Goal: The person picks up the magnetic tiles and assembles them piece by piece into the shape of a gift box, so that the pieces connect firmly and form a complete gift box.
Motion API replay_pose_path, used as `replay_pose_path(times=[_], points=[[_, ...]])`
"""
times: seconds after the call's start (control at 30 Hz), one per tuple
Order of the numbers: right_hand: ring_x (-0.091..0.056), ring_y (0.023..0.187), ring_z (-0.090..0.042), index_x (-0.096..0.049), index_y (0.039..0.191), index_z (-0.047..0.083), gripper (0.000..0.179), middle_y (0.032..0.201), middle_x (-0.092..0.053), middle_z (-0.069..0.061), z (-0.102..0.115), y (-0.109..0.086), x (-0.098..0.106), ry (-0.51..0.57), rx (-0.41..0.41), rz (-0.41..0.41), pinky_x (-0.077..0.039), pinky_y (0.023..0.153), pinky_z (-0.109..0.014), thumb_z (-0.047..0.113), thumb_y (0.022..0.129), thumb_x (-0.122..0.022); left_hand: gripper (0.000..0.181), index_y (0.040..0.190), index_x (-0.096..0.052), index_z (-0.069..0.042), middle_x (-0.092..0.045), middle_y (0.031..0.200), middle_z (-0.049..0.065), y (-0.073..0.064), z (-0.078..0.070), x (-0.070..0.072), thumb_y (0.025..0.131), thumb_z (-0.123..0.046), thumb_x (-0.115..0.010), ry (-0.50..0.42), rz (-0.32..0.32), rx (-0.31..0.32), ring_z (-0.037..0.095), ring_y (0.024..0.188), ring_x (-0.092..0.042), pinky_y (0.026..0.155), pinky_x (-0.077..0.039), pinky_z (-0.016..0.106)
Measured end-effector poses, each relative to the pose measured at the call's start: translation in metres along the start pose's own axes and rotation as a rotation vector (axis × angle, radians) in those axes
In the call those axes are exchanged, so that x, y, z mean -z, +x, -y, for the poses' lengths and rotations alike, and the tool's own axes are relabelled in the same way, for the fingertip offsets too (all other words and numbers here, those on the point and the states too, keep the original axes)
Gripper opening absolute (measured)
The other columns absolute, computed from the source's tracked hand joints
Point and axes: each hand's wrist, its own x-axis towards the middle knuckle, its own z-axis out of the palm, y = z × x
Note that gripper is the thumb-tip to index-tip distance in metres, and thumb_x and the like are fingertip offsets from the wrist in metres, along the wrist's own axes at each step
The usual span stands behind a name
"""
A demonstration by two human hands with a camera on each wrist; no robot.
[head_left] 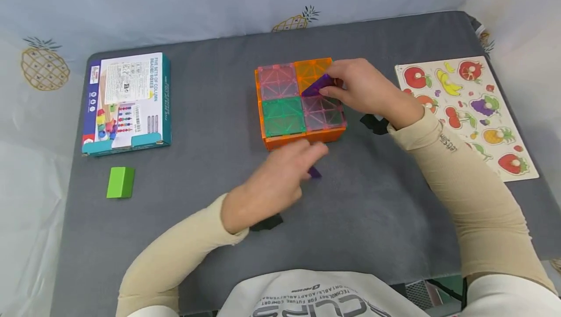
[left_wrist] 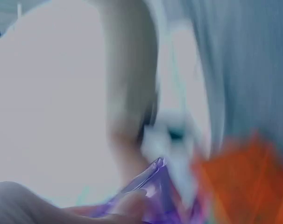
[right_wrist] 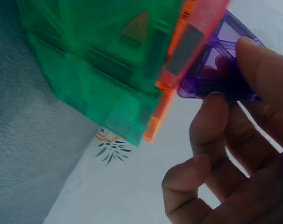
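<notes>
A low box built of translucent magnetic tiles (head_left: 282, 117) stands on the grey table. Pink, orange and green squares form its top; orange walls show in front, green ones in the right wrist view. Above the top, my right hand (head_left: 361, 85) pinches a purple triangular tile (right_wrist: 204, 87) between thumb and fingers, with the tile's edge at the box's top. My left hand (head_left: 273, 183) is just in front of the box, holding another purple triangular tile (left_wrist: 162, 196). From the head view, most of that tile is hidden behind the fingers. The left wrist view is blurred.
At the left lies a boxed bead set (head_left: 131, 107), with a green block (head_left: 120, 182) in front of it. A fruit picture board (head_left: 495, 117) lies at the right, partly under the right forearm. A pineapple-print cloth (head_left: 197, 0) hangs behind the table.
</notes>
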Motion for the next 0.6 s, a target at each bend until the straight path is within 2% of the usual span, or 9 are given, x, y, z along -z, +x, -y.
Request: replay_pose_path(times=[0.1, 0.13, 0.2, 0.33, 0.47, 0.53, 0.6], points=[[-0.043, 0.064, -0.018, -0.060, 0.083, 0.004, 0.014, 0.075, -0.050, -0.007, -0.004, -0.003, -0.003, 0.006, -0.018, -0.011, -0.034, 0.060, -0.029, 0.014, 0.091, -0.067, 0.038, 0.114, -0.058, -0.004, -0.067, 0.093, 0.011, 0.010, 0.022, 0.039, 0.079, 0.006, -0.072, 0.023, -0.261, 0.100, 0.024, 0.084, -0.063, 0.075, -0.054, 0.033], [-0.045, 0.065, -0.019, -0.061, 0.086, 0.003, 0.013, 0.077, -0.052, -0.007, -0.004, -0.003, -0.004, 0.014, -0.024, -0.013, -0.035, 0.061, -0.030, 0.014, 0.091, -0.067, 0.036, 0.113, -0.058, -0.004, -0.068, 0.095, 0.012, 0.016, 0.033, 0.047, 0.080, 0.004, -0.073, 0.019, -0.319, 0.137, 0.025, 0.085, -0.065, 0.077, -0.054, 0.035], [-0.049, 0.070, -0.021, -0.063, 0.093, 0.003, 0.013, 0.082, -0.056, -0.008, -0.006, -0.005, -0.007, 0.037, -0.048, -0.008, -0.037, 0.064, -0.032, 0.015, 0.091, -0.066, 0.034, 0.112, -0.057, -0.003, -0.069, 0.099, 0.013, 0.029, 0.054, 0.056, 0.082, 0.002, -0.072, -0.022, -0.358, 0.207, 0.026, 0.087, -0.064, 0.081, -0.053, 0.036], [-0.054, 0.084, -0.023, -0.065, 0.112, 0.003, 0.026, 0.098, -0.063, -0.009, -0.008, -0.008, -0.012, 0.084, -0.113, 0.012, -0.043, 0.072, -0.036, 0.020, 0.092, -0.065, 0.031, 0.112, -0.057, -0.003, -0.068, 0.102, 0.014, 0.044, 0.086, 0.048, 0.084, -0.002, -0.071, -0.093, -0.267, 0.307, 0.027, 0.088, -0.062, 0.081, -0.051, 0.036], [-0.057, 0.090, -0.024, -0.063, 0.120, 0.002, 0.035, 0.103, -0.064, -0.012, -0.013, -0.007, -0.009, 0.102, -0.130, 0.023, -0.045, 0.078, -0.040, 0.025, 0.093, -0.063, 0.038, 0.115, -0.059, -0.006, -0.068, 0.106, 0.010, 0.044, 0.099, 0.041, 0.081, -0.010, -0.076, -0.139, -0.216, 0.363, 0.027, 0.093, -0.060, 0.084, -0.049, 0.037], [-0.057, 0.094, -0.027, -0.062, 0.123, 0.002, 0.038, 0.105, -0.064, -0.015, -0.016, -0.002, 0.000, 0.100, -0.136, 0.024, -0.045, 0.081, -0.043, 0.028, 0.095, -0.060, 0.050, 0.124, -0.057, -0.010, -0.065, 0.112, 0.009, 0.043, 0.101, 0.048, 0.080, -0.019, -0.079, -0.146, -0.171, 0.384, 0.025, 0.099, -0.058, 0.088, -0.048, 0.037], [-0.057, 0.102, -0.032, -0.058, 0.128, 0.001, 0.043, 0.113, -0.063, -0.018, -0.020, 0.007, 0.014, 0.079, -0.155, 0.017, -0.043, 0.089, -0.047, 0.032, 0.098, -0.055, 0.062, 0.135, -0.051, -0.014, -0.061, 0.124, 0.008, 0.043, 0.103, 0.064, 0.081, -0.029, -0.078, -0.172, -0.105, 0.404, 0.025, 0.109, -0.055, 0.095, -0.045, 0.039]])
